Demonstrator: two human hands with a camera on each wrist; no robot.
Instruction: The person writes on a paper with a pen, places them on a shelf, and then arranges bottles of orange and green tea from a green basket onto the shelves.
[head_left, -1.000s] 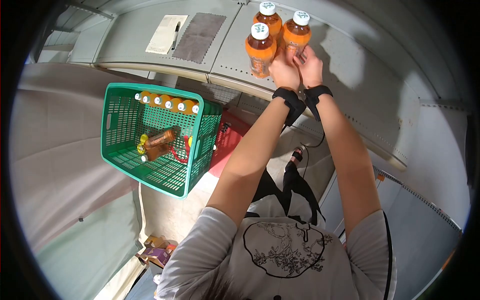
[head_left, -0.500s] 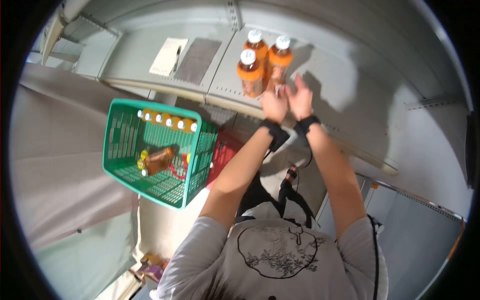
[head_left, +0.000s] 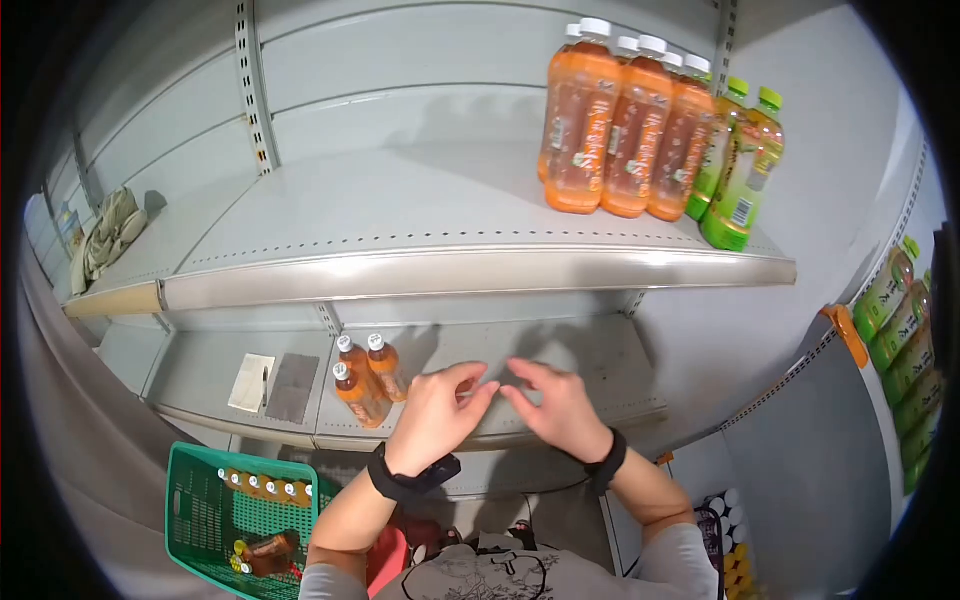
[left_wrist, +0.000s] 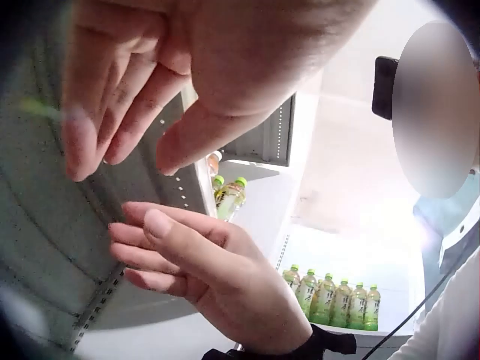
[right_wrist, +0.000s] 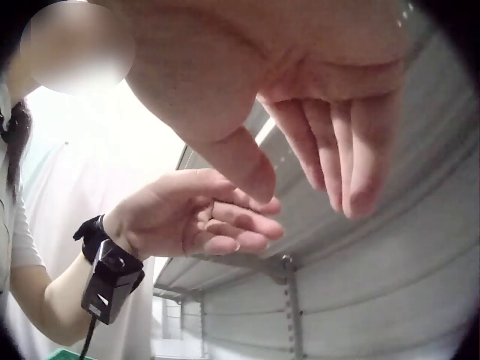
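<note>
Both of my hands hover empty in front of the lower shelf (head_left: pixel 560 350). My left hand (head_left: pixel 440 405) has loosely bent fingers and holds nothing; its fingertips almost meet those of my right hand (head_left: pixel 555 400), which is also relaxed and empty. Three small orange tea bottles (head_left: pixel 362 378) stand upright on the lower shelf, just left of my left hand and apart from it. In the left wrist view my left hand (left_wrist: pixel 127 82) spreads above my right hand (left_wrist: pixel 199 262). In the right wrist view my right hand (right_wrist: pixel 322 135) hangs over my left hand (right_wrist: pixel 199 217).
Tall orange bottles (head_left: pixel 620 120) and green bottles (head_left: pixel 745 165) stand on the upper shelf (head_left: pixel 400 260). A paper (head_left: pixel 250 381) and grey cloth (head_left: pixel 293 387) lie on the lower shelf. A green basket (head_left: pixel 195 505) with bottles sits below left. More green bottles (head_left: pixel 900 320) line the right side.
Both hands have let go of the three small bottles and drawn back to the right of them. The head view has lifted, so the upper shelf now shows.
</note>
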